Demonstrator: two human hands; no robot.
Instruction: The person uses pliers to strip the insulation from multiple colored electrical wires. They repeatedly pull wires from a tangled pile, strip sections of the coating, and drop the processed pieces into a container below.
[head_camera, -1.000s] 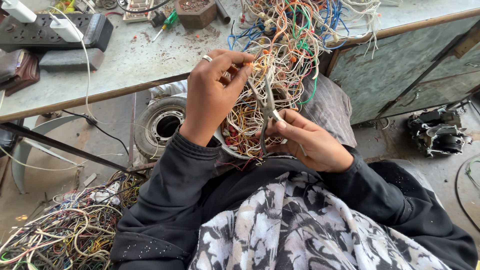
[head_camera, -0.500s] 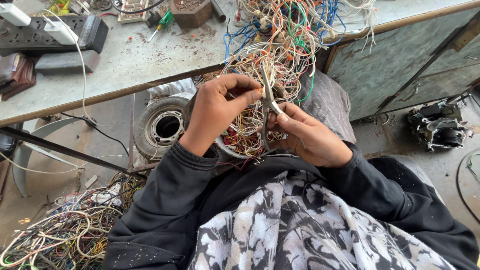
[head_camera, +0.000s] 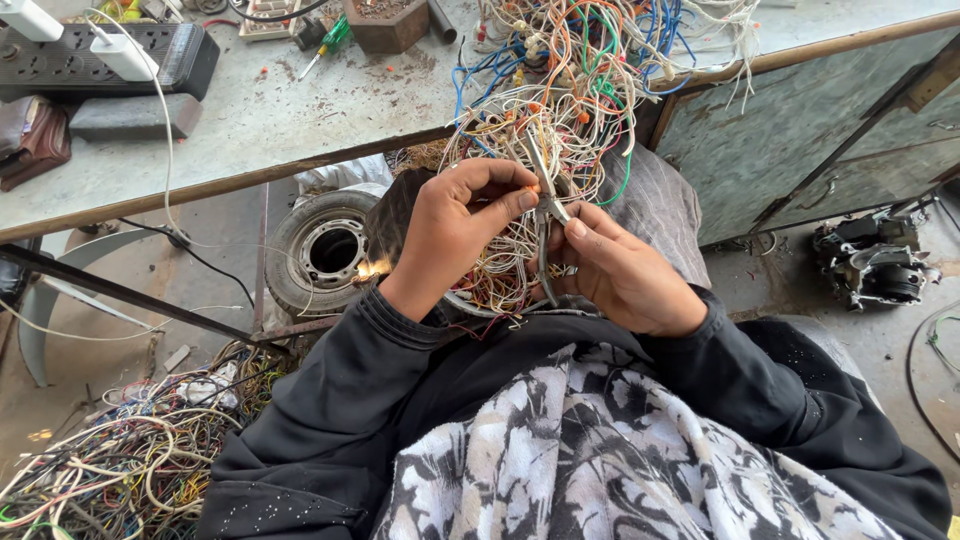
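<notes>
Gripping pliers (head_camera: 541, 215) in right hand (head_camera: 620, 272), left hand (head_camera: 455, 225) pinching wire tangle (head_camera: 560, 120), plier tips buried.

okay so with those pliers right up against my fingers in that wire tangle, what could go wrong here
1. The pliers in your right hand work right beside the left hand fingertips pinching a wire, so a slip could nip a finger.
2. The wire bundle hangs tangled off the bench edge; a tug might drag more of it down.
3. Neighbouring strands crowd the tip, so the wrong wire could get caught.
</notes>
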